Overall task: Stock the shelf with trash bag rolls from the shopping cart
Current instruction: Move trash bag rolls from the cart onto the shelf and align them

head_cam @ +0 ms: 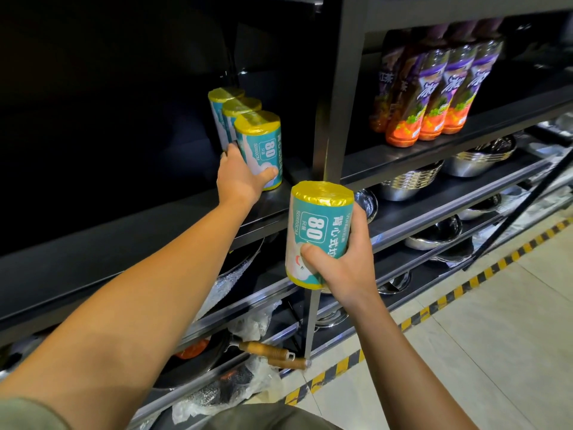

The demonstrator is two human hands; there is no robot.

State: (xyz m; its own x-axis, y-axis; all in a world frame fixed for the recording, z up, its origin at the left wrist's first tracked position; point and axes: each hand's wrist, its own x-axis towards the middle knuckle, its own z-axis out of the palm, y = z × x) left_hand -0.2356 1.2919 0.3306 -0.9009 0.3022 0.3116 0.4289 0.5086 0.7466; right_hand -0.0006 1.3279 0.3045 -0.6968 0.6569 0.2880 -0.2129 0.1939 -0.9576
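Observation:
Three yellow trash bag rolls with teal labels stand upright in a row on the dark shelf [130,234], running front to back. My left hand [240,176] grips the lower part of the front roll [262,144], thumb on its face. Behind it stand the middle roll [240,108] and the back roll [220,96]. My right hand [344,259] grips a fourth roll [316,231] upright in the air, in front of the shelf edge and below the row. The shopping cart is not in view.
A black upright post [338,119] divides the shelf bays. Bottled drinks [434,97] fill the bay to the right. Steel bowls [412,181] and pans with wooden handles [273,352] sit on lower shelves. Yellow-black tape [465,287] marks the tiled floor.

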